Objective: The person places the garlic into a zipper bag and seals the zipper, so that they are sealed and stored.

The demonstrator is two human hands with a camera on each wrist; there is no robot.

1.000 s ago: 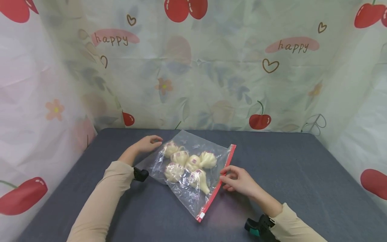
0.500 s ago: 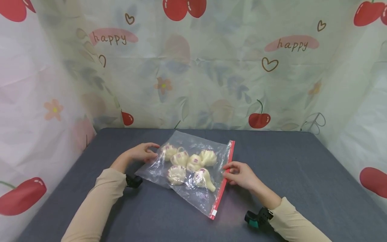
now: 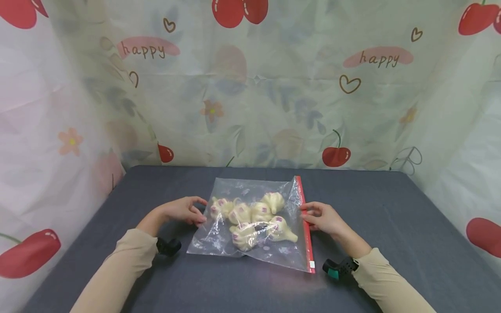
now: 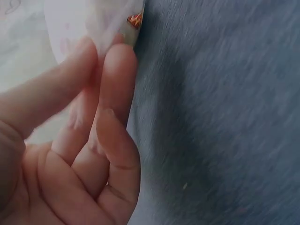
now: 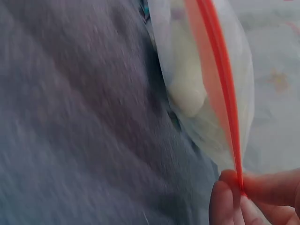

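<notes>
A clear zip bag [image 3: 231, 187] with a red zip strip [image 3: 306, 243] lies near the middle of the table, several garlic bulbs [image 3: 261, 213] inside it. At the bag's left edge my left hand [image 3: 182, 211] pinches the plastic between thumb and fingers; the left wrist view shows that pinch close up at the fingertips [image 4: 119, 63]. My right hand [image 3: 322, 219] pinches the red strip on the opposite side, also seen in the right wrist view, where the strip [image 5: 227, 89] runs up from the fingers [image 5: 272, 187]. A white slider [image 3: 312, 264] sits at the strip's near end.
A dark grey cloth covers the table [image 3: 391, 226]. Behind and at both sides hangs a printed curtain [image 3: 274, 108] with cherries and "happy" lettering. Each wrist wears a black camera band [image 3: 169, 247].
The bag has turned so its red strip now stands nearly upright in the head view. My left hand came back and took the left edge; my right hand shifted right with the strip.
</notes>
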